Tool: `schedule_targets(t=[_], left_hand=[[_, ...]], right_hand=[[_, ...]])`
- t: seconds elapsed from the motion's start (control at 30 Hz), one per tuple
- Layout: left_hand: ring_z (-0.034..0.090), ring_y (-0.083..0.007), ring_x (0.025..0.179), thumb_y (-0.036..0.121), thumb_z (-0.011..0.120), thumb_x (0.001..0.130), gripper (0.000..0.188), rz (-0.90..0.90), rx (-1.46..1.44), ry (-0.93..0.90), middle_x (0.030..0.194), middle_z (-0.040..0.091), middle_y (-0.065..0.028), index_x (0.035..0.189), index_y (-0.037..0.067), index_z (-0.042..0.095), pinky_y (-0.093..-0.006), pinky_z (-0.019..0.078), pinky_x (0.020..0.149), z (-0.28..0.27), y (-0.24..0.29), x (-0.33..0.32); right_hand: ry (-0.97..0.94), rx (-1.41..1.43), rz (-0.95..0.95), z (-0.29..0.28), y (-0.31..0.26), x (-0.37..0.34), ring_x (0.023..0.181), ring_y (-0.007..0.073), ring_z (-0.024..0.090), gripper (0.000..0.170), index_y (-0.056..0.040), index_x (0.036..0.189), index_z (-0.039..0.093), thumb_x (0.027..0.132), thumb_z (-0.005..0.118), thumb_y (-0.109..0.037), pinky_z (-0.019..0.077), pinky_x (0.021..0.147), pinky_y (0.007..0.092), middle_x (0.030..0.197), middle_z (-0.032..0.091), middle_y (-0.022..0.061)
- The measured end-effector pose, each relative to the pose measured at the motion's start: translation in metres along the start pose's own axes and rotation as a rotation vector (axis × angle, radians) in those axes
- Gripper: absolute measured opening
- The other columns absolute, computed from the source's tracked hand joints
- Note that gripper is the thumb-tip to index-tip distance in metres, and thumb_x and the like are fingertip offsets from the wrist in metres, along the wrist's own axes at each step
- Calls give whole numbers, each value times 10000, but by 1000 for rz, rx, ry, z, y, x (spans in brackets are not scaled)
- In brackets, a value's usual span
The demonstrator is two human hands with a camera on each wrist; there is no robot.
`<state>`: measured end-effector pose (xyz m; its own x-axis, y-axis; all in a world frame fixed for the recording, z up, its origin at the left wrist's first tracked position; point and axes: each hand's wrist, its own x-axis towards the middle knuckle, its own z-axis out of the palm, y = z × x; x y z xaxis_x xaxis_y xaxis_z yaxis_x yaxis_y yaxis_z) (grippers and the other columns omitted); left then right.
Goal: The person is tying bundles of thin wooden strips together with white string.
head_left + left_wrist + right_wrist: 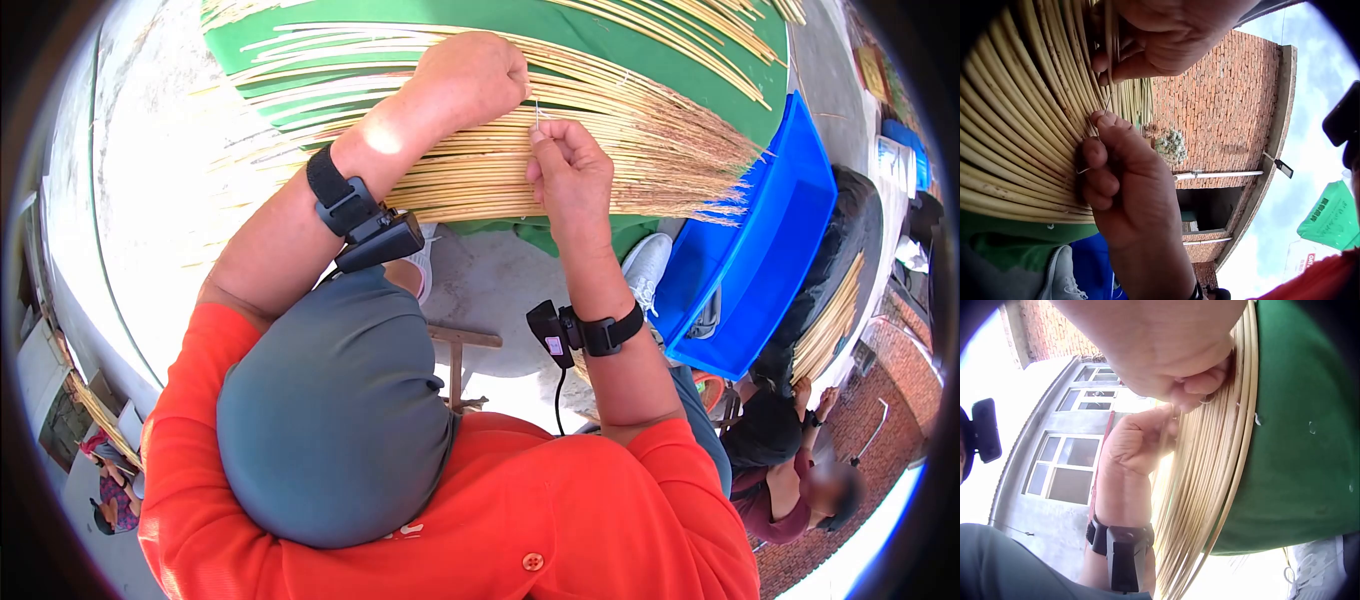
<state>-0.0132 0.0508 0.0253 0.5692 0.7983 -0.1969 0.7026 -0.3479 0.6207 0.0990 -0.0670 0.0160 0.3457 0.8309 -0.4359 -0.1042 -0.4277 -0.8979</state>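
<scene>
A sheet of long, pale straw stalks (pixel 460 178) with brushy brown tips (pixel 720 180) lies side by side in front of the person. The right hand (pixel 572 175) pinches a thin white thread (pixel 1109 103) between thumb and forefinger, close against the stalks. A loop of thread hangs by its curled fingers (pixel 1094 153). Just beyond it, the left hand (pixel 470 80) is bent over the stalks with its fingers curled. In the left wrist view the left hand (pixel 1175 34) holds a stalk (pixel 1110 37) upright beside the thread.
Green cloth (pixel 690 75) lies under the stalks, and more loose stalks (pixel 690 40) rest at the far side. A blue bin (pixel 800 200) stands at the right near a white shoe (pixel 648 265). Another person (pixel 790 490) sits at lower right by a bundle of stalks (pixel 830 320).
</scene>
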Motion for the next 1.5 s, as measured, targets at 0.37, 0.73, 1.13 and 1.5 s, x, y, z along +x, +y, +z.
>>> schedule_targets(t=[0.37,0.73,1.13,1.5], left_hand=[[584,-270,667,246,549,715,199,-59,-70,-13,710,629,-110,747,90,667,-362,458,652,1,-1,-1],[581,-290,676,240,536,697,190,26,19,-7,700,625,-102,722,98,660,-375,452,646,3,-3,2],[585,-287,734,249,544,706,186,-20,24,-27,754,632,-95,742,110,662,-379,454,673,7,-2,1],[613,-283,756,201,541,707,172,-58,-15,-37,764,648,-94,768,126,683,-394,471,665,2,4,-4]], right_hand=[[11,11,-7,4,3,4,452,41,425,54,-20,848,566,849,553,-72,324,401,205,546,510,-7],[54,56,30,9,2,5,395,45,385,34,-48,834,584,848,557,-65,276,343,180,557,517,3],[103,62,28,14,3,8,400,53,398,64,-41,811,576,850,561,-89,292,344,189,563,519,9],[137,147,86,21,-10,12,417,117,504,75,12,837,519,851,544,-58,415,359,227,589,557,70]])
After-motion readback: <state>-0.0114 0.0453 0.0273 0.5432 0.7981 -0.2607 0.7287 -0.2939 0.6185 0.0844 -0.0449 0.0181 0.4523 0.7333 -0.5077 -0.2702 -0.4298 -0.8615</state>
